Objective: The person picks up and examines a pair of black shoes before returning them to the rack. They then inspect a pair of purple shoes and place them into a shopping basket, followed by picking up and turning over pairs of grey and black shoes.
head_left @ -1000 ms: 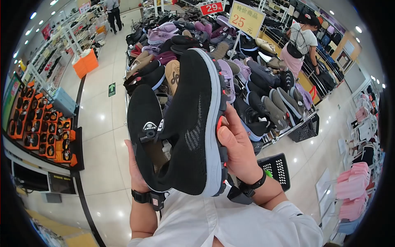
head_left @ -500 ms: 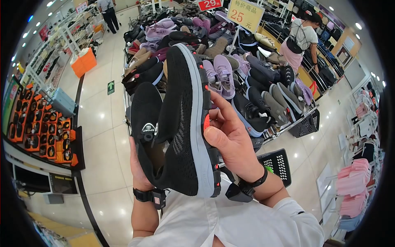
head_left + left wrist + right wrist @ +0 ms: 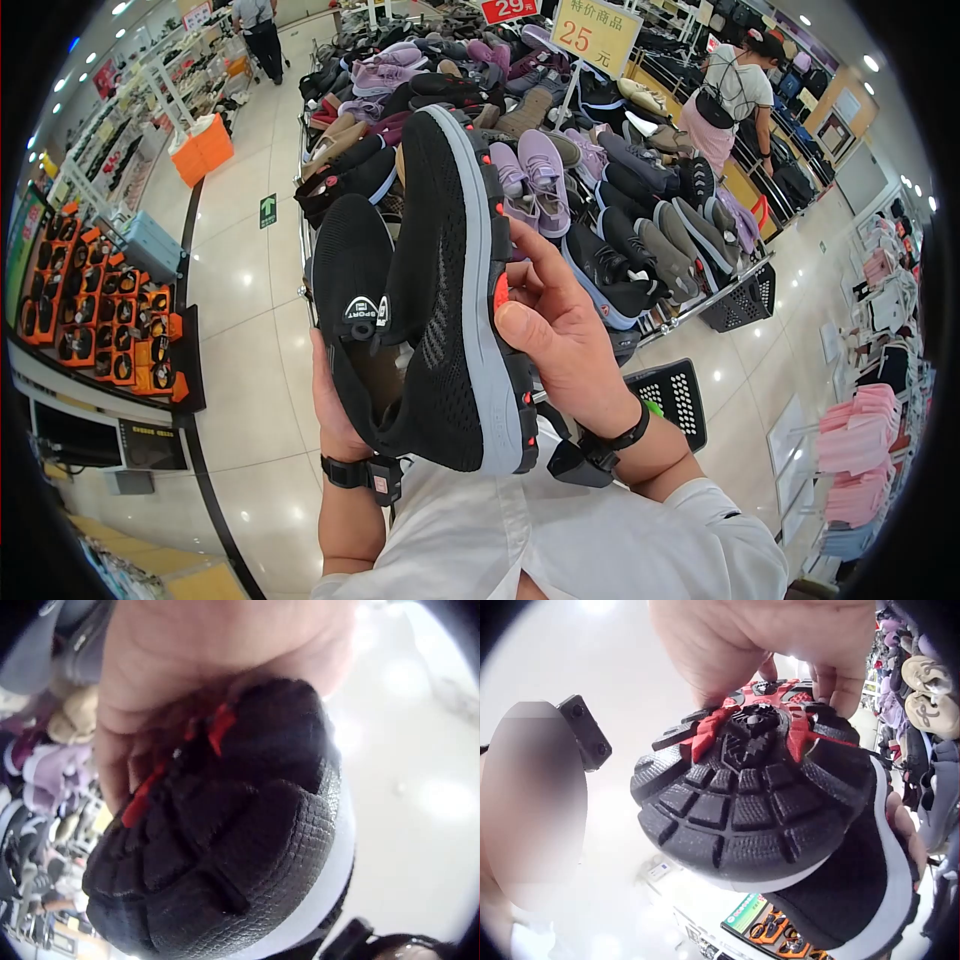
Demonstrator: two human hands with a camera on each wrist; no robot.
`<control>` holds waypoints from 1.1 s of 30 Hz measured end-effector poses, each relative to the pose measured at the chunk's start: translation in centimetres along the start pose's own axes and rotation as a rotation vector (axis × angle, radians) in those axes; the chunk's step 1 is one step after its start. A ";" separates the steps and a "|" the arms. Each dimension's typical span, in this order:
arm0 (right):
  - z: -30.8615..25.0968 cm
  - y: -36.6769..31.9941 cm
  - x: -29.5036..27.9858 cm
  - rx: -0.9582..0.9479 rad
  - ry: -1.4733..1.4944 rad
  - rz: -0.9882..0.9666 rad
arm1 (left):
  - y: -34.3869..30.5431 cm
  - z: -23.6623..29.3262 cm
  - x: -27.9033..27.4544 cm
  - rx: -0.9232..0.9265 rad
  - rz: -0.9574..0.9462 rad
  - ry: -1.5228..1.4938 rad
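Observation:
A pair of black knit sneakers is held up in front of the chest, side by side with toes away from the body. My right hand (image 3: 565, 350) grips the right sneaker (image 3: 430, 310) by its thick sole, thumb on a red patch. That sneaker stands on its side, its pale grey midsole facing right. The left sneaker (image 3: 350, 255), with a white "SPORT" mark near its opening, is in my left hand (image 3: 335, 405), mostly hidden behind it. Seen from the right wrist, the black sole (image 3: 742, 810) has chunky treads and red parts. The left wrist view shows the other sole (image 3: 217, 840) against the palm.
Beyond the hands, a display rack (image 3: 690, 320) is heaped with shoes under a yellow price sign (image 3: 590, 38). Black baskets (image 3: 670, 405) stand at lower right. Another person (image 3: 735, 95) bends over goods at the right. Tiled floor (image 3: 250, 330) runs along the left.
The right sneaker and right hand have shifted left, and the sneaker has turned more onto its edge, uncovering purple shoes behind. Over the last half second the hold stays nearly the same.

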State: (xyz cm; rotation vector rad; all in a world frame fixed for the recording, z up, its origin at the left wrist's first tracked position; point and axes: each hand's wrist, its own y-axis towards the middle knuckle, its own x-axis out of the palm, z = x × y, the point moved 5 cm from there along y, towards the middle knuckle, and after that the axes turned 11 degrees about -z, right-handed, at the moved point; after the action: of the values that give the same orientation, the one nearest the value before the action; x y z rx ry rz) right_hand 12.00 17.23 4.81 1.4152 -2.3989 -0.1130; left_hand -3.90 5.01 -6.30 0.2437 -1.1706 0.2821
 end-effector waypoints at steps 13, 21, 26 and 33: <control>1.3 -0.2 -1.0 -0.026 -0.023 -0.097 | -0.7 1.3 -2.2 0.073 -0.057 0.069; 3.4 -0.8 -1.5 -0.001 -0.304 -0.276 | -2.0 3.3 -6.2 0.214 -0.182 0.330; 3.6 -1.0 -1.8 -0.037 -0.398 -0.355 | -2.7 3.3 -7.9 0.212 -0.225 0.440; 4.2 -1.4 -2.6 -0.018 -0.417 -0.380 | -3.4 3.2 -9.2 0.176 -0.163 0.564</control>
State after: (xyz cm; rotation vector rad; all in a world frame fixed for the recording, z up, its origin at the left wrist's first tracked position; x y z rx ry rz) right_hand 12.89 18.30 -0.07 1.9868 -2.3870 -0.5740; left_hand -8.86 -0.09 -13.78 0.3830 -0.5652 0.2866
